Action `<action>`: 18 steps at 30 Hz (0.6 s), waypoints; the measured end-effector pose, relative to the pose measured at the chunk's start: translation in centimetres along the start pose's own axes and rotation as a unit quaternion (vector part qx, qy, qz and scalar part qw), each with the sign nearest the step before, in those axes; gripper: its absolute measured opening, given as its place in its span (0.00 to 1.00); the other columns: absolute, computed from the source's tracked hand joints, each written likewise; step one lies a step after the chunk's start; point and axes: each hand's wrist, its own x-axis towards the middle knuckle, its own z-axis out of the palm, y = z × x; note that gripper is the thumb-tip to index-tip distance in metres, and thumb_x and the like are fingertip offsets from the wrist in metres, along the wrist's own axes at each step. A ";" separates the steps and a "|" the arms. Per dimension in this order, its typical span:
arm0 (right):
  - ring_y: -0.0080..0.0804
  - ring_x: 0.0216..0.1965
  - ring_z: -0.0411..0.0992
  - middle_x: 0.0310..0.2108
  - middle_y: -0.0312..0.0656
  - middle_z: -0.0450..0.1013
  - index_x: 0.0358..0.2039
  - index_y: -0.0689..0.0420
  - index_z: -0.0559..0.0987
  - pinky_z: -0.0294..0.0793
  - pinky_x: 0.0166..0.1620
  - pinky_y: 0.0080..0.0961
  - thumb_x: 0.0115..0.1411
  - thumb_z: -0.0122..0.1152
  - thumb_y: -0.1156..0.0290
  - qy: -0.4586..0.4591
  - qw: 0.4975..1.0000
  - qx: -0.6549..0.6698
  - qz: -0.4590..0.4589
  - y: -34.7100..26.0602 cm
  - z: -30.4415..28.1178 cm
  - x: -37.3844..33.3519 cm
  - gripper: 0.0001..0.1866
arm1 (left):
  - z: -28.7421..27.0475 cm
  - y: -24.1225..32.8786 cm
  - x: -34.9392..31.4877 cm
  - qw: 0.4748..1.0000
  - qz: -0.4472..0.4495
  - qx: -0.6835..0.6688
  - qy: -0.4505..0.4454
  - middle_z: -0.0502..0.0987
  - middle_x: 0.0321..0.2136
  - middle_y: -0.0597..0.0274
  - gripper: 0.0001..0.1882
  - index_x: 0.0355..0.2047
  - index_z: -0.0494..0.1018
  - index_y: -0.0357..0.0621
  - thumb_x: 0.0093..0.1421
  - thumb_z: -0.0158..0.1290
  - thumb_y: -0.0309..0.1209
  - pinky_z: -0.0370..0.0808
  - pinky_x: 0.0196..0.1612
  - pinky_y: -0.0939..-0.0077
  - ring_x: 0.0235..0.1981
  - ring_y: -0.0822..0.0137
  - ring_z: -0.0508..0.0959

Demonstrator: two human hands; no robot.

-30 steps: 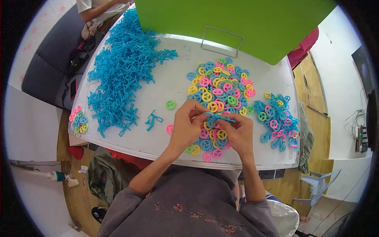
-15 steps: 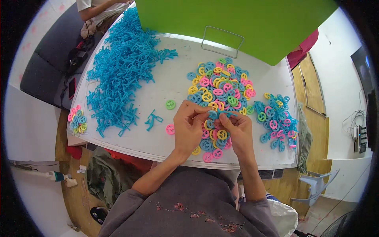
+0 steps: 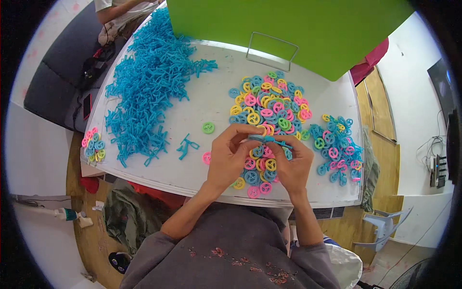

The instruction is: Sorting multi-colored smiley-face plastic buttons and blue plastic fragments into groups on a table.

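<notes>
Both my hands meet over the near part of a heap of small plastic wheels (image 3: 266,112) in blue, pink, yellow and green. My left hand (image 3: 227,158) pinches a blue wheel (image 3: 256,138), seen nearly edge-on, between thumb and fingers. Gripped in my right hand (image 3: 293,168) is a blue plastic stick piece (image 3: 278,141), its end touching the wheel. Fingers partly cover the joint, so I cannot tell how far the two are pushed together. Under the right fingers another blue wheel (image 3: 288,153) shows; whether it is attached is unclear.
A large pile of blue stick pieces (image 3: 149,77) covers the table's left side, with a few loose ones (image 3: 185,146) nearby. Blue pieces with wheels (image 3: 337,149) lie at the right. A green panel (image 3: 288,29) with a wire handle stands behind. Another person's arm (image 3: 118,12) shows far left.
The blue wheel in my left hand has tipped from a slanted to a nearly edge-on view. My right hand has turned and moved slightly right and down, still holding the stick piece.
</notes>
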 end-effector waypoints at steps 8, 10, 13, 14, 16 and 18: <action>0.34 0.52 0.68 0.46 0.44 0.73 0.45 0.63 0.74 0.64 0.56 0.33 0.58 0.60 0.64 -0.192 0.961 0.197 0.036 0.0 -2.2 0.6 0.19 | -0.4 0.1 -1.1 0.940 -0.292 -0.172 -0.035 0.75 0.36 0.62 0.10 0.44 0.70 0.38 0.61 0.49 0.23 0.76 0.38 0.78 0.37 0.71 0.77; 0.35 0.52 0.68 0.45 0.43 0.73 0.44 0.63 0.74 0.64 0.56 0.34 0.58 0.60 0.66 -0.230 0.953 0.196 -0.008 1.7 -2.4 0.6 0.17 | 0.2 -0.3 -1.4 0.934 -0.315 -0.162 -0.048 0.75 0.37 0.63 0.11 0.44 0.70 0.38 0.61 0.50 0.25 0.76 0.37 0.79 0.35 0.73 0.77; 0.34 0.50 0.69 0.41 0.44 0.74 0.43 0.63 0.74 0.66 0.54 0.32 0.56 0.60 0.75 -0.222 0.948 0.228 -0.031 2.8 -2.4 0.2 0.14 | -0.2 -0.9 -1.1 0.968 -0.245 0.000 -0.063 0.75 0.37 0.64 0.13 0.44 0.71 0.39 0.59 0.54 0.27 0.75 0.35 0.77 0.33 0.72 0.77; 0.32 0.48 0.70 0.37 0.44 0.74 0.42 0.63 0.74 0.68 0.51 0.29 0.53 0.60 0.82 -0.179 0.949 0.261 -0.011 2.9 -2.3 -0.1 0.14 | -0.6 -1.2 -0.8 0.976 -0.144 0.153 -0.061 0.75 0.37 0.63 0.14 0.44 0.72 0.40 0.57 0.55 0.27 0.75 0.34 0.76 0.31 0.70 0.77; 0.30 0.46 0.71 0.37 0.44 0.74 0.41 0.64 0.74 0.70 0.48 0.26 0.55 0.59 0.82 -0.134 0.959 0.249 0.035 2.6 -2.5 -0.3 0.13 | -2.1 -1.7 1.2 0.942 -0.015 0.336 -0.005 0.75 0.34 0.61 0.14 0.43 0.72 0.40 0.55 0.56 0.26 0.75 0.34 0.74 0.30 0.67 0.77; 0.28 0.43 0.73 0.36 0.43 0.74 0.41 0.65 0.74 0.72 0.44 0.23 0.56 0.59 0.82 -0.091 0.964 0.236 0.078 1.9 -2.4 -0.1 0.11 | -3.8 -2.6 3.1 0.856 0.119 0.500 0.055 0.75 0.31 0.59 0.15 0.42 0.73 0.41 0.53 0.57 0.25 0.74 0.33 0.72 0.28 0.63 0.77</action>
